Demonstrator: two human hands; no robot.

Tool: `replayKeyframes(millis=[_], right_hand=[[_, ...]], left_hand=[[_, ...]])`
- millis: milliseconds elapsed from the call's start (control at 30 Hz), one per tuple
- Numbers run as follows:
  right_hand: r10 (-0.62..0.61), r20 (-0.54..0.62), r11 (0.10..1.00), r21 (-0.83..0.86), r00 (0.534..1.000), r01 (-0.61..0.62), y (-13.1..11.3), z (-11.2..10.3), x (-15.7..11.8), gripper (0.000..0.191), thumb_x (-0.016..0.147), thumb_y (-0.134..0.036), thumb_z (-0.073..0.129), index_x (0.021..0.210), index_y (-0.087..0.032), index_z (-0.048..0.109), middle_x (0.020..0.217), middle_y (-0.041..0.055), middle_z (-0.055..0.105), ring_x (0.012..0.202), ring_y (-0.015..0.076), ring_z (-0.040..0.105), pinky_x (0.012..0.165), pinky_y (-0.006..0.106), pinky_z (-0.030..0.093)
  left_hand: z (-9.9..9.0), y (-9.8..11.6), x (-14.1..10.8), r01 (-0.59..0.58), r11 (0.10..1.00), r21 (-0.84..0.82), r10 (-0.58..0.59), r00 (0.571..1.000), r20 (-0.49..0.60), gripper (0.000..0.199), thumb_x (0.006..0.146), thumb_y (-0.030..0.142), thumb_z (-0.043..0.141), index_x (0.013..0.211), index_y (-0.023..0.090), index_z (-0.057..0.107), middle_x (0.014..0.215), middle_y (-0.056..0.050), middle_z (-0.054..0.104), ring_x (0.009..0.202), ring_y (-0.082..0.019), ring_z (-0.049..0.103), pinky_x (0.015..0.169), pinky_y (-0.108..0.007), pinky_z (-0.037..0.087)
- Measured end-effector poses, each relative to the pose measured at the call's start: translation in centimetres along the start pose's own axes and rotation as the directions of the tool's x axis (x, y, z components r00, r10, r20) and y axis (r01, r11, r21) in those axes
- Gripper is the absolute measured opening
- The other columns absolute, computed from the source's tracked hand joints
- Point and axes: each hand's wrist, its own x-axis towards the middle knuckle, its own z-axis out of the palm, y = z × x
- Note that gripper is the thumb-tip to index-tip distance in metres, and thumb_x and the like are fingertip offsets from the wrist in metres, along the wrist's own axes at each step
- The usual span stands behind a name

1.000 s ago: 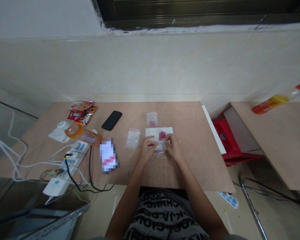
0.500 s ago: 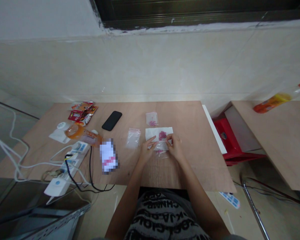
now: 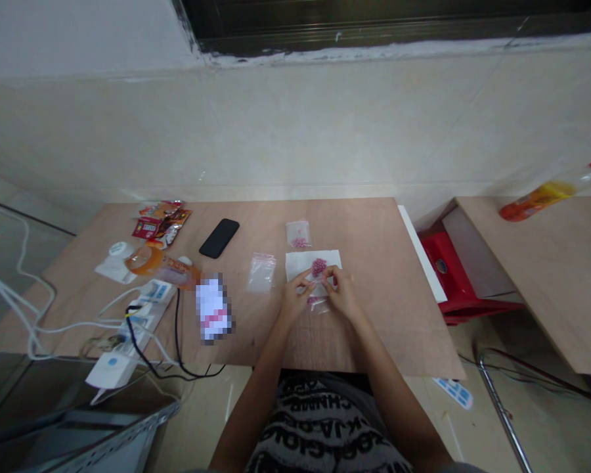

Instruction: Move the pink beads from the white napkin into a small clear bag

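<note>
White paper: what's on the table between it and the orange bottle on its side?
A small clear plastic bag, closer to the white paper than to the orange bottle. The head view shows it.

From the pink round beads (image 3: 318, 267) on white rectangular paper (image 3: 295, 261), a red plastic stool (image 3: 442, 266) shows at three o'clock, a grey fabric shirt (image 3: 328, 427) with black lettering at six.
</note>
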Motion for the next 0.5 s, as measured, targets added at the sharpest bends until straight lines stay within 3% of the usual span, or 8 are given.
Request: replayKeyframes(millis=[100,233,367,500], right_hand=[[0.011,-0.034,0.999,0.05,0.999,-0.01,0.3,-0.1,-0.1,0.011,0.089,-0.032,0.055,0.095,-0.023,0.058,0.087,0.0032,0.065,0.075,0.0192,0.058,0.076,0.037,0.043],[0.05,-0.1,0.979,0.202,0.994,-0.029,1.7,-0.1,-0.4,0.041,0.086,-0.041,0.061,0.122,-0.024,0.051,0.095,0.0043,0.066,0.074,0.0178,0.056,0.073,0.034,0.046],[0.17,-0.218,0.955,0.275,0.961,-0.107,3.4,0.3,-0.7,0.039,0.086,-0.043,0.057,0.119,-0.022,0.052,0.09,0.0039,0.064,0.068,0.0169,0.053,0.066,0.033,0.047],[0.21,-0.21,0.954,0.258,0.955,-0.153,4.0,0.7,-0.9,0.033,0.086,-0.043,0.055,0.112,-0.021,0.055,0.082,0.0035,0.062,0.064,0.0174,0.053,0.061,0.033,0.046]], left_hand=[[-0.4,0.4,0.1,-0.004,1.0,0.018,0.003,0.998,0.064,0.041,0.078,0.031,0.068,0.116,0.016,0.068,0.074,-0.001,0.069,0.072,-0.015,0.064,0.078,-0.03,0.052],[-1.6,1.3,1.5,-0.005,1.0,-0.001,0.005,0.998,0.059,0.039,0.074,0.033,0.071,0.11,0.016,0.07,0.078,-0.003,0.071,0.073,-0.016,0.066,0.077,-0.03,0.054],[-3.2,3.1,5.1,-0.001,0.998,-0.066,0.001,1.0,0.003,0.039,0.074,0.032,0.068,0.111,0.018,0.066,0.084,-0.004,0.071,0.075,-0.017,0.067,0.069,-0.029,0.056],[-4.1,4.8,10.5,-0.025,1.0,0.001,0.025,0.998,-0.051,0.034,0.073,0.022,0.062,0.106,0.016,0.066,0.081,-0.003,0.068,0.068,-0.014,0.064,0.064,-0.025,0.053]])
